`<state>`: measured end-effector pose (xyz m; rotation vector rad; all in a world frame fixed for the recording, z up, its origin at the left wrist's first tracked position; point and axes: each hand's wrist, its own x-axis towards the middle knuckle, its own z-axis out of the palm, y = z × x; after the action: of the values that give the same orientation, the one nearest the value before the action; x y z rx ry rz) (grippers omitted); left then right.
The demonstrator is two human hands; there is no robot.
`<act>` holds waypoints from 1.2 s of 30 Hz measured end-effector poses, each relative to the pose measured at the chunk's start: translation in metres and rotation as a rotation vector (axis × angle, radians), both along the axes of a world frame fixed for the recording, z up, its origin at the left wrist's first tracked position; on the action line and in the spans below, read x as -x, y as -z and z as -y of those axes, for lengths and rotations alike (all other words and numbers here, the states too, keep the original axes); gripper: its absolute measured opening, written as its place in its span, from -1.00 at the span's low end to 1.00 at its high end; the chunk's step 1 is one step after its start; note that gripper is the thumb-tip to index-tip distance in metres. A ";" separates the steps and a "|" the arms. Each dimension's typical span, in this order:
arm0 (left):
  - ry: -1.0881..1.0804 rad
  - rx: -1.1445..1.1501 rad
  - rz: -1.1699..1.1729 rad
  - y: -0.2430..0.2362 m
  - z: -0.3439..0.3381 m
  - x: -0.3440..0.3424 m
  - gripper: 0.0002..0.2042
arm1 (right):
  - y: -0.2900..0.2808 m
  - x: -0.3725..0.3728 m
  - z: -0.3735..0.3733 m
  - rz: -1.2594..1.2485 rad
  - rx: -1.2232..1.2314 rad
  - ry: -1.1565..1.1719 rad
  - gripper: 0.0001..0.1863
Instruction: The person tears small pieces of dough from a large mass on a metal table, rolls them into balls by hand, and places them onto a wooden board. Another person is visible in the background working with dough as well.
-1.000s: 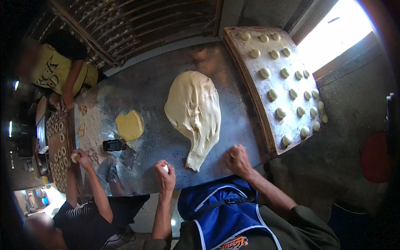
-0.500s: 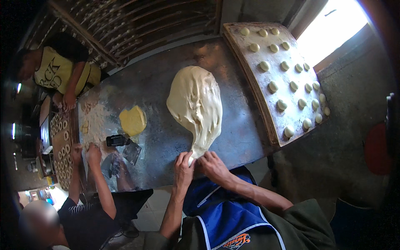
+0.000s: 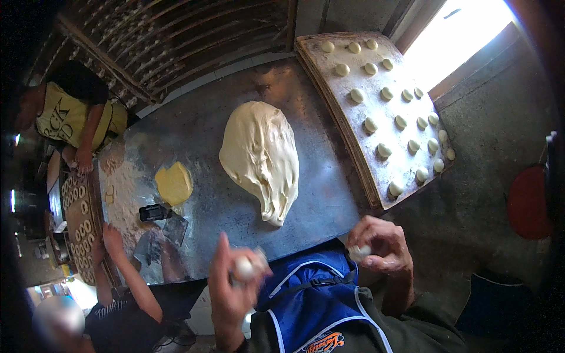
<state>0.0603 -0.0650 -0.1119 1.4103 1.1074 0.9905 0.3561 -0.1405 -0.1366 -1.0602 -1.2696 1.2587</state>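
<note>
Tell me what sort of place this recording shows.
Probably a bakery workroom: a large dough mass lies on the worktable, pale dough balls dot a floured board, and dough-like rings cover a tray at left.

Head-worn fisheye looks steeply down, hands [image 3: 389, 242] near, table [image 3: 328, 188] beyond.

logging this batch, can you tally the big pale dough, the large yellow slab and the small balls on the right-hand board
Big pale dough mass: 1
Large yellow slab: 1
Small pale balls on the right-hand board: 22
Total: 24
</note>
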 end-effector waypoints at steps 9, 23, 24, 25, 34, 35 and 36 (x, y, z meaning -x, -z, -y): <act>-0.096 -0.653 -0.945 0.246 -0.083 0.082 -0.64 | 0.186 -0.014 -0.023 1.379 -0.146 0.163 -0.61; -0.336 -0.262 -0.600 0.256 -0.099 0.012 -0.72 | 0.200 0.001 -0.110 1.248 -0.151 0.471 -0.56; -0.320 -0.229 -0.570 0.254 -0.083 -0.009 -0.72 | 0.210 0.019 -0.110 1.187 -0.182 0.552 -0.54; -0.267 -0.302 -0.486 0.256 -0.062 -0.006 -0.72 | 0.218 0.036 -0.097 1.054 -0.179 0.485 -0.53; -0.411 -0.270 -0.553 0.255 -0.098 0.010 -0.75 | 0.198 0.009 -0.114 1.201 -0.191 0.503 -0.60; -0.368 -0.361 -0.600 0.251 -0.075 -0.003 -0.76 | 0.204 0.026 -0.111 1.111 -0.191 0.517 -0.61; -0.267 -0.398 -0.560 0.256 -0.059 0.003 -0.75 | 0.213 0.040 -0.099 1.020 -0.191 0.543 -0.61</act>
<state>0.0570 -0.0058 -0.3679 1.9740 1.6004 1.0745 0.3158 -0.0417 -0.3500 -1.8377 -1.6043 0.1193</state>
